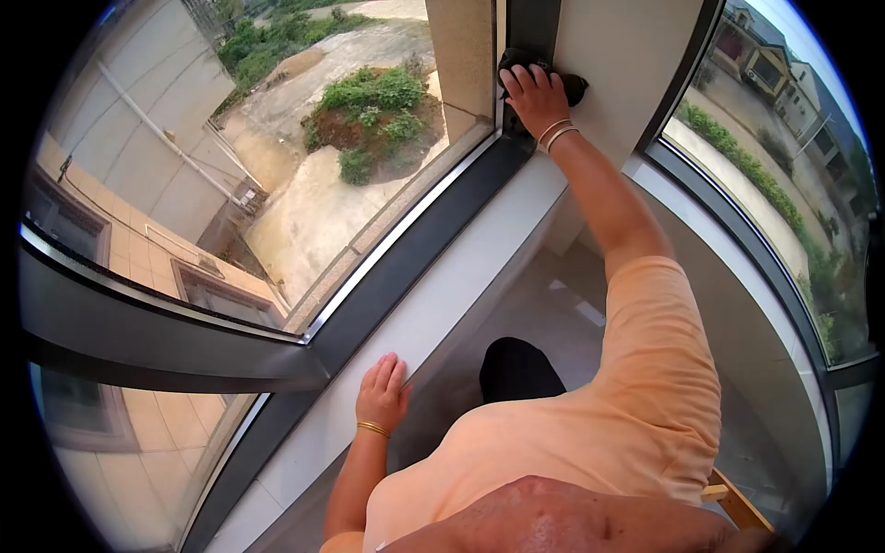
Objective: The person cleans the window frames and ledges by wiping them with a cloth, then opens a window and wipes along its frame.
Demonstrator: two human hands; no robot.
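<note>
My right hand [535, 97] is stretched far forward, its fingers bent over a black bundled cloth [573, 88] pressed against the dark window frame [532, 28]. Dark parts of the cloth stick out on both sides of the fingers; the palm hides the middle. Lower down, my left hand [383, 394] lies flat on the white window sill [433, 318], fingers extended and holding nothing. A window sash [175, 323] with a dark frame stands swung outward at the left.
Beyond the open window lie a tiled outer wall [157, 244], bare ground and a green bush [369, 101]. A second window [765, 138] is at the right, past a pale wall [622, 64]. Part of a wooden piece of furniture [737, 502] shows at lower right.
</note>
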